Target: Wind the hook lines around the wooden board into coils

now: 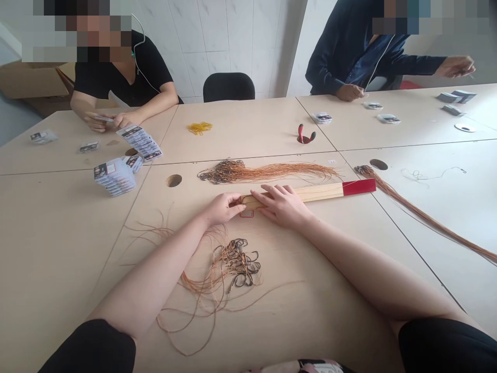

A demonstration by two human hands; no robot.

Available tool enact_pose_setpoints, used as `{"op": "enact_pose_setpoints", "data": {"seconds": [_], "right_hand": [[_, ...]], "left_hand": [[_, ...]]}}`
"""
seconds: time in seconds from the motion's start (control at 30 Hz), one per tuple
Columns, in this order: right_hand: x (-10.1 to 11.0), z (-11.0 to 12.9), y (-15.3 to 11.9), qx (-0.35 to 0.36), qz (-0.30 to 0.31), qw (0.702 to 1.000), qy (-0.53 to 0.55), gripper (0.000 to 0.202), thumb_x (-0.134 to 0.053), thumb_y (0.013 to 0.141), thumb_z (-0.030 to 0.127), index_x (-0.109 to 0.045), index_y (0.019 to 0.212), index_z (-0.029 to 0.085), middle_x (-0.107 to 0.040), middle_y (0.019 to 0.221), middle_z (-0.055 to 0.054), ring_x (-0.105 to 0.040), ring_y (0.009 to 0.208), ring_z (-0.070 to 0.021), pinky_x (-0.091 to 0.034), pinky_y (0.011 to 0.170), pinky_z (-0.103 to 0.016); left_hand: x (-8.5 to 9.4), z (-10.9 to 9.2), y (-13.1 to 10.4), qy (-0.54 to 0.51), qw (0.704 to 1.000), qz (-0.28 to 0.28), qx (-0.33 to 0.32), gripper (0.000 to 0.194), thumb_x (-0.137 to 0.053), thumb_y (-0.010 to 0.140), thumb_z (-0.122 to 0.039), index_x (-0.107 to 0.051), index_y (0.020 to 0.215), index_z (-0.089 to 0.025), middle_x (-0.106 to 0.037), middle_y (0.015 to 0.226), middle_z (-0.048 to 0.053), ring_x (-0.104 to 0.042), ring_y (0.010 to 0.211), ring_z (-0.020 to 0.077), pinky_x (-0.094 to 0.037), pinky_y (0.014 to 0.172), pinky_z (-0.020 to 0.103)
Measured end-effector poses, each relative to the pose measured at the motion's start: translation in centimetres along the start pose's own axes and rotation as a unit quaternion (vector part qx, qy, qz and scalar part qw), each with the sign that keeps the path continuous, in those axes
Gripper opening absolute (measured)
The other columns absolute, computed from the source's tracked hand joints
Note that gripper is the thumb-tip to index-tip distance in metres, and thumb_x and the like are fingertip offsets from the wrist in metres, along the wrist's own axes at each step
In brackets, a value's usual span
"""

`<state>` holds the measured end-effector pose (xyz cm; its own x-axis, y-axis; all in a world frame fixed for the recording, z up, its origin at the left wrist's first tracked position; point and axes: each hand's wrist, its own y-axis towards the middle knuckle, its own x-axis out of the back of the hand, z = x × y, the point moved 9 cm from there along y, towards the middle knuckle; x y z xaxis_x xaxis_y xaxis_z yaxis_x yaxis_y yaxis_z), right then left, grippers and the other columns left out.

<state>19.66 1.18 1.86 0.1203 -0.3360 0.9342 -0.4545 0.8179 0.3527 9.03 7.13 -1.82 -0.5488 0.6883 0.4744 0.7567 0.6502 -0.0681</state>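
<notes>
Basically, the wooden strip (322,192) lay slantwise on the table (295,321), red-covered end pointing right, beyond the loose hooked-cord tangle (243,264) and just nearer than the long cord bundle (267,171). Left hand (224,209) had thumb and fingers closed on the strip's left end. Right hand (283,205) lay over the strip just beside it, fingers slightly spread across the top; couldn't tell if its thumb gripped. Strip ran out from under those fingers to the right
</notes>
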Motion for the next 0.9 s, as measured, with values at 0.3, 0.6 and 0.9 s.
{"op": "enact_pose_setpoints", "data": {"seconds": [0.3,0.6,0.9], "right_hand": [[0.0,0.0,0.0,0.013,0.000,1.000,-0.015,0.046,-0.034,0.092,0.043,-0.035,0.136,0.027,-0.047,0.124,-0.010,-0.047,0.092,-0.0221,-0.033,0.080,-0.035],[0.6,0.3,-0.1,0.025,-0.035,0.998,-0.035,0.041,-0.033,0.094,0.040,-0.041,0.132,0.026,-0.049,0.126,-0.008,-0.047,0.089,-0.0204,-0.032,0.077,-0.034],[0.7,0.4,-0.1,0.029,-0.038,0.998,-0.046,0.039,-0.034,0.094,0.037,-0.043,0.130,0.026,-0.051,0.124,-0.008,-0.047,0.084,-0.0185,-0.031,0.074,-0.032]], "left_hand": [[0.1,-0.4,0.1,0.008,1.000,-0.007,-0.008,0.017,-0.049,0.080,-0.029,-0.054,0.073,-0.014,-0.052,0.065,-0.002,-0.047,0.061,0.0106,-0.037,0.058,0.023],[0.2,-0.5,0.0,0.026,1.000,-0.007,-0.015,0.014,-0.050,0.078,-0.025,-0.058,0.077,-0.014,-0.056,0.066,-0.001,-0.046,0.058,0.0095,-0.035,0.054,0.022],[0.6,-1.1,-0.1,0.052,0.998,-0.027,-0.025,0.015,-0.053,0.076,-0.025,-0.055,0.066,-0.013,-0.055,0.060,-0.002,-0.046,0.054,0.0090,-0.032,0.050,0.022]]}}
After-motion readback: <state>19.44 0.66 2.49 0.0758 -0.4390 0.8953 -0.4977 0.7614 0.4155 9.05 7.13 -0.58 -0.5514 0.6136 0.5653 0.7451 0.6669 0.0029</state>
